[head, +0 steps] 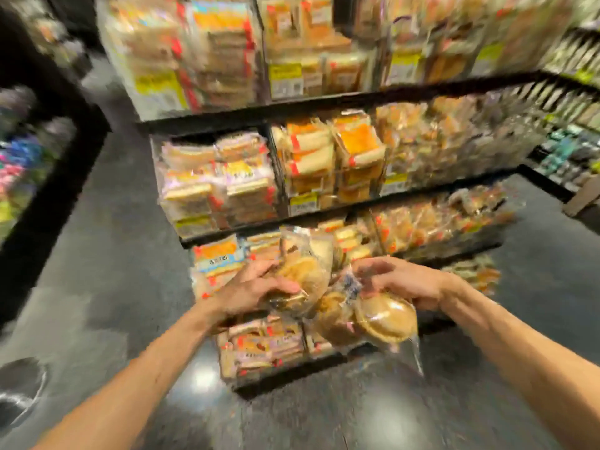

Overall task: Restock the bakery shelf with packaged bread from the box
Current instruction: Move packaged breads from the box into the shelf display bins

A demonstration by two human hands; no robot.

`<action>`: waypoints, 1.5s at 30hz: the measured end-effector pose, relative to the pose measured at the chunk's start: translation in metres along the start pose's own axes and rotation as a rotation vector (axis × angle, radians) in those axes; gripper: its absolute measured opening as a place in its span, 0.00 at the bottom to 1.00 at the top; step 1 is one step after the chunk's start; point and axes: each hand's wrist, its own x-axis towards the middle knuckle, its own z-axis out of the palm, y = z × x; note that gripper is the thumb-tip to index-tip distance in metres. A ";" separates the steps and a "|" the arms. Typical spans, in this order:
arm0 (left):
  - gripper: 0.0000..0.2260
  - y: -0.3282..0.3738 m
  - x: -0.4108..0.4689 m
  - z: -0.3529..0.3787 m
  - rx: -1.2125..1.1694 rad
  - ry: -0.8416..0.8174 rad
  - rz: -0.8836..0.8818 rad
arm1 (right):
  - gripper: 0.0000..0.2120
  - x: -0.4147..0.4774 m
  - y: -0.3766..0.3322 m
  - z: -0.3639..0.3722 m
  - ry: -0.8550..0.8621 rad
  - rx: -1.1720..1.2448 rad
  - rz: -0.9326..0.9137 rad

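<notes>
At a crammed bakery shelf (324, 100), left hand (256, 289) grips 1 bun bag (306, 271), right hand (406, 282) a 2nd bag (376, 319); slack plastic may slip.

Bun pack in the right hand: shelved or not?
Not shelved. The right hand pinches the bun pack at its top; it hangs in front of the shelf.

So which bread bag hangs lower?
The bun bag gripped by the right hand; it dangles below the other bag in the left hand.

Glossy dark floor (130, 241) reflects light beside black side shelving (69, 147).
</notes>
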 end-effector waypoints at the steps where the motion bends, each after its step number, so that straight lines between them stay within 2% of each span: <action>1: 0.12 0.026 -0.012 -0.008 0.030 0.023 0.058 | 0.23 -0.002 -0.026 -0.004 0.013 -0.030 -0.049; 3: 0.11 0.067 -0.026 -0.029 0.091 0.086 0.149 | 0.20 -0.003 -0.075 -0.011 0.039 -0.073 -0.130; 5: 0.08 0.099 -0.032 -0.048 0.110 0.138 0.208 | 0.23 0.002 -0.113 -0.019 0.006 -0.105 -0.214; 7: 0.15 0.125 -0.029 -0.063 0.155 0.181 0.256 | 0.24 0.009 -0.141 -0.030 -0.013 -0.116 -0.253; 11: 0.27 0.155 -0.003 -0.088 0.287 0.264 0.323 | 0.18 0.040 -0.176 -0.060 0.001 -0.135 -0.285; 16: 0.30 0.182 0.034 -0.111 0.381 0.493 0.349 | 0.18 0.083 -0.210 -0.102 0.037 -0.133 -0.300; 18: 0.32 0.190 0.041 -0.124 0.382 0.557 0.343 | 0.17 0.099 -0.218 -0.114 0.024 -0.070 -0.304; 21: 0.35 0.200 0.049 -0.150 0.488 0.694 0.305 | 0.23 0.123 -0.226 -0.131 0.015 0.063 -0.282; 23: 0.31 0.214 0.051 -0.169 0.660 0.777 0.326 | 0.25 0.140 -0.232 -0.142 0.003 0.126 -0.291; 25: 0.34 0.231 0.054 -0.192 0.912 0.849 0.343 | 0.23 0.154 -0.241 -0.149 -0.023 0.183 -0.306; 27: 0.35 0.252 0.062 -0.215 1.259 0.936 0.295 | 0.13 0.163 -0.252 -0.154 -0.047 0.288 -0.319; 29: 0.32 0.272 0.074 -0.235 1.637 1.016 0.196 | 0.13 0.170 -0.263 -0.158 -0.049 0.333 -0.332; 32: 0.29 0.291 0.102 -0.264 1.986 0.973 0.007 | 0.20 0.182 -0.278 -0.164 -0.036 0.346 -0.338; 34: 0.27 0.295 0.120 -0.283 2.065 0.883 -0.100 | 0.27 0.189 -0.285 -0.167 -0.024 0.319 -0.350; 36: 0.28 0.297 0.131 -0.300 2.042 0.775 -0.169 | 0.21 0.191 -0.292 -0.167 -0.005 0.309 -0.355; 38: 0.30 0.300 0.134 -0.309 1.982 0.708 -0.160 | 0.14 0.189 -0.299 -0.165 0.038 0.303 -0.354; 41: 0.30 0.304 0.132 -0.312 1.929 0.685 -0.059 | 0.13 0.193 -0.301 -0.165 0.054 0.311 -0.336; 43: 0.27 0.304 0.131 -0.313 1.836 0.612 -0.023 | 0.16 0.195 -0.302 -0.162 0.066 0.303 -0.333; 45: 0.26 0.303 0.133 -0.315 1.738 0.554 -0.015 | 0.11 0.195 -0.306 -0.157 0.075 0.307 -0.325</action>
